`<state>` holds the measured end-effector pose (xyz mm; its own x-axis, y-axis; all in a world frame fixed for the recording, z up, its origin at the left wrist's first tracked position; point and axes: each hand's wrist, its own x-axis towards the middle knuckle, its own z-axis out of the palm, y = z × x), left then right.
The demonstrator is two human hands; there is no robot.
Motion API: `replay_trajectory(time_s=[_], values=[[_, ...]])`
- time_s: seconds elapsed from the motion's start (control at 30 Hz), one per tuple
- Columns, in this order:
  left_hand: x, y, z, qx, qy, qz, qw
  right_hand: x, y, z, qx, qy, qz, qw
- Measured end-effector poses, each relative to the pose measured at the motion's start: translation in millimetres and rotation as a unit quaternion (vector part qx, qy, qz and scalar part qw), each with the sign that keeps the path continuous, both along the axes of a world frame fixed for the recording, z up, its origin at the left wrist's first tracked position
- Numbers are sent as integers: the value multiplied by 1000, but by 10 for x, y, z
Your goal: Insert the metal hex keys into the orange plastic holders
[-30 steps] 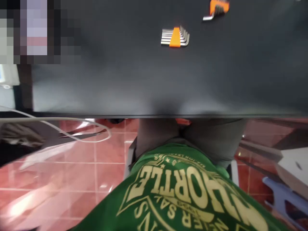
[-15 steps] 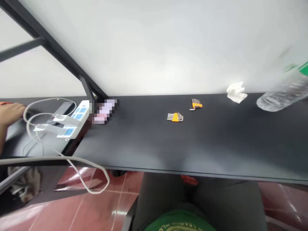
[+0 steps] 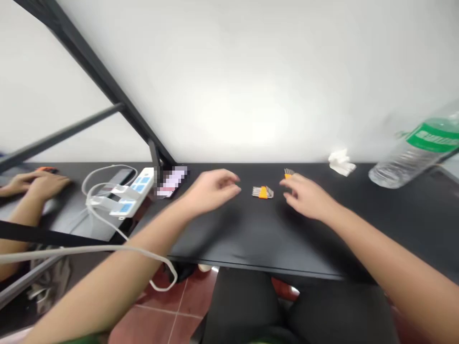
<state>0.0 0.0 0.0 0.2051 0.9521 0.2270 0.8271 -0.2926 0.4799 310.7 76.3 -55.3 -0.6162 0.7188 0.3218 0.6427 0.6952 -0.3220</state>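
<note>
A hex key set (image 3: pixel 263 192) in an orange holder lies on the black table (image 3: pixel 247 239), between my two hands. My left hand (image 3: pixel 214 190) hovers to its left, thumb and fingers apart, holding nothing. On the other side, my right hand (image 3: pixel 304 196) is just right of that set, its thumb and fingers parted and nothing between them. Behind the right fingers a second hex key set (image 3: pixel 289 173) shows only in part; the hand covers the rest, and I cannot tell whether they touch.
A crumpled tissue (image 3: pixel 342 162) and a clear water bottle (image 3: pixel 412 153) stand along the wall to the right. On the left are a phone (image 3: pixel 174 180), a metal frame (image 3: pixel 138 122), a white power strip (image 3: pixel 138 193) with looping cables, and another person's hands (image 3: pixel 43 184).
Both my hands have come into view over the table, on either side of the hex key sets. The camera view has shifted, and the other person's hands show more.
</note>
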Motion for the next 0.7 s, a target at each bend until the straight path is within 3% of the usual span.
replay_trajectory(time_s=[0.1, 0.2, 0.33, 0.7], values=[[186, 244, -210, 7, 90, -95, 991, -346, 109, -234, -29, 12, 58, 998], [298, 478, -516, 23, 124, -93, 988, -519, 171, -460, -8, 49, 96, 994], [255, 663, -772, 33, 137, -109, 984, -534, 223, -539, -9, 50, 131, 990], [180, 740, -839, -1, 125, -144, 982, -560, 285, -573, -51, 53, 159, 985]])
